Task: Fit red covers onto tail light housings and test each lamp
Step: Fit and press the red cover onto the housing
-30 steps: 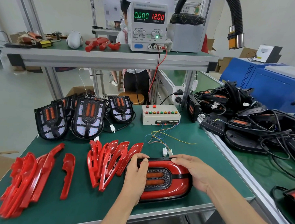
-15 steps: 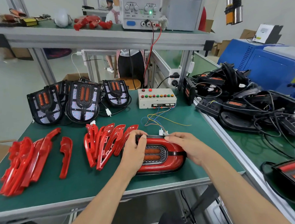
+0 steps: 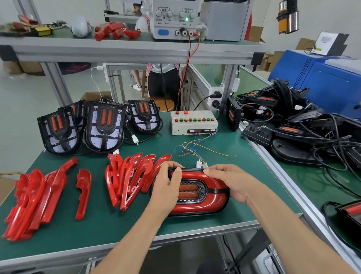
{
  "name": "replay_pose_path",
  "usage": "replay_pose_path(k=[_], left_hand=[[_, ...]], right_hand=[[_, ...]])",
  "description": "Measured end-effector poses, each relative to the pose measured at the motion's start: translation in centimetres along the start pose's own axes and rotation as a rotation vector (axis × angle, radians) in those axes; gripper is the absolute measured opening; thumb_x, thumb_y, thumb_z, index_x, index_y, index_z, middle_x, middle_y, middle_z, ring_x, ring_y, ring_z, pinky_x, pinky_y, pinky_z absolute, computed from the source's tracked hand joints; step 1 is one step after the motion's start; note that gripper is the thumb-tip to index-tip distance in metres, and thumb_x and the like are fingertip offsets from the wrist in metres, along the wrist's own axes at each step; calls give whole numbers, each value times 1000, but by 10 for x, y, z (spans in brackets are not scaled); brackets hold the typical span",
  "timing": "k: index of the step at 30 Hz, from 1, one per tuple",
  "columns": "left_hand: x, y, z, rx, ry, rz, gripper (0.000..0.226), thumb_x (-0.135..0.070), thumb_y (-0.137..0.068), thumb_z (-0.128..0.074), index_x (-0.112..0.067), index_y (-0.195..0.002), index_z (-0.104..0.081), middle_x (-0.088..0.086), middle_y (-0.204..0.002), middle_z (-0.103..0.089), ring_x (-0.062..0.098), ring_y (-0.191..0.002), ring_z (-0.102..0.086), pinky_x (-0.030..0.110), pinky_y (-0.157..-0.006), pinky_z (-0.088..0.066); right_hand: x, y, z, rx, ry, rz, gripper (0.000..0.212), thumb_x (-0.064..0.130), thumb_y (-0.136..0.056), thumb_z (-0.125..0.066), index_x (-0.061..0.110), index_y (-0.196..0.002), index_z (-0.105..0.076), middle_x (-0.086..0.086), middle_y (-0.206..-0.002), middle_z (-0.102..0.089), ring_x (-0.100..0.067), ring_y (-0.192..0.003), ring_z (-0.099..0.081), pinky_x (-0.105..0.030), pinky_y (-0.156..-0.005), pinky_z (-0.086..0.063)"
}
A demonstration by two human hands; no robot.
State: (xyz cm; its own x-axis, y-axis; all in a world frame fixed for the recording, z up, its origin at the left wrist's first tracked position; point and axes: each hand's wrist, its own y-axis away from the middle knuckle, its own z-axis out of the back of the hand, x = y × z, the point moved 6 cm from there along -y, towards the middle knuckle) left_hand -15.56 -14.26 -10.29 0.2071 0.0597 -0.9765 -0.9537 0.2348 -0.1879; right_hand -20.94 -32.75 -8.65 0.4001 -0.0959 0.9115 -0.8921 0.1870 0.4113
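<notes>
A tail light point(image 3: 201, 202) with its red cover on lies flat near the front edge of the green bench point(image 3: 109, 222). My left hand point(image 3: 167, 188) grips its left end, thumb on the top edge. My right hand point(image 3: 231, 183) presses on its upper right corner. Loose red covers point(image 3: 132, 176) stand bunched just left of the lamp, and more red covers point(image 3: 34, 196) lie at the far left. Bare black housings point(image 3: 103, 129) stand at the back left. The white connector point(image 3: 201, 164) of the test box's wires lies just behind the lamp.
A beige test box point(image 3: 193, 123) with coloured buttons sits at the back centre, its thin wires trailing forward. A power supply point(image 3: 174, 14) stands on the upper shelf. A heap of black lamps and cables point(image 3: 300, 129) fills the right bench. A person stands behind the frame.
Both hands stay on the same lamp, with the fingers shifting slightly along its top edge. The camera view moved down and then back up a little.
</notes>
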Motion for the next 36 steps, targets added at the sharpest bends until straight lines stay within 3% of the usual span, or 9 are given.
replay_pose_path(k=[3,8,13,18,23,25,28,32,36], left_hand=[[0,0,0,-1,-5,10,15,-20,-105,-50,-32,-100,-59,-20,-95,-64,6,-92,-63,21,-81,-53],[-2,0,1,1,14,40,6,-23,-102,-57,-28,-102,-61,-4,-102,-66,21,-100,-66,49,-92,-56],[-3,-1,1,-9,-14,6,4,-28,-99,-61,-33,-98,-61,-20,-96,-65,6,-92,-64,34,-87,-54],[-2,0,0,-15,-22,-6,10,-29,-99,-62,-38,-96,-60,-23,-96,-65,0,-91,-63,22,-81,-49],[-1,-1,0,-8,-19,43,7,-29,-102,-58,-35,-99,-60,-24,-98,-64,1,-93,-63,28,-85,-51],[0,-1,0,3,2,67,9,-31,-102,-55,-37,-97,-61,-18,-98,-66,8,-94,-65,39,-87,-54],[0,0,0,45,84,123,11,-45,-92,-51,-41,-94,-61,5,-104,-68,37,-100,-68,62,-88,-55],[6,-3,1,50,107,152,22,-56,-86,-51,-41,-98,-62,3,-105,-68,38,-102,-69,61,-87,-57],[8,-4,-3,90,109,156,24,-61,-85,-55,-41,-97,-62,2,-105,-69,34,-103,-70,61,-89,-57]], right_hand=[[0,-1,0,-7,3,-7,12,14,-89,-75,6,-98,-72,-15,-93,-74,-25,-79,-68,-38,-83,-59],[2,2,-1,-11,11,-4,12,15,-89,-76,6,-97,-71,-15,-91,-73,-24,-77,-68,-37,-79,-60],[2,4,-2,-32,22,25,16,18,-91,-75,6,-100,-71,-17,-95,-73,-26,-82,-67,-38,-80,-59],[0,3,-2,-44,29,64,12,22,-91,-75,10,-92,-71,-16,-94,-73,-27,-85,-66,-42,-86,-58],[-1,3,-3,-33,46,113,23,37,-85,-76,14,-89,-74,-12,-94,-76,-22,-83,-69,-37,-84,-57],[-3,5,-1,31,24,134,34,43,-86,-70,14,-101,-76,-10,-102,-77,-20,-90,-72,-32,-88,-57],[-9,9,8,208,-105,140,38,28,-98,-57,11,-131,-66,-13,-126,-71,-25,-117,-68,-34,-97,-56],[-20,11,16,266,-187,143,44,17,-99,-54,10,-142,-56,-15,-138,-63,-33,-128,-59,-44,-107,-50],[-25,7,15,214,-261,115,44,16,-94,-58,9,-138,-60,-19,-135,-65,-32,-117,-63,-42,-98,-57]])
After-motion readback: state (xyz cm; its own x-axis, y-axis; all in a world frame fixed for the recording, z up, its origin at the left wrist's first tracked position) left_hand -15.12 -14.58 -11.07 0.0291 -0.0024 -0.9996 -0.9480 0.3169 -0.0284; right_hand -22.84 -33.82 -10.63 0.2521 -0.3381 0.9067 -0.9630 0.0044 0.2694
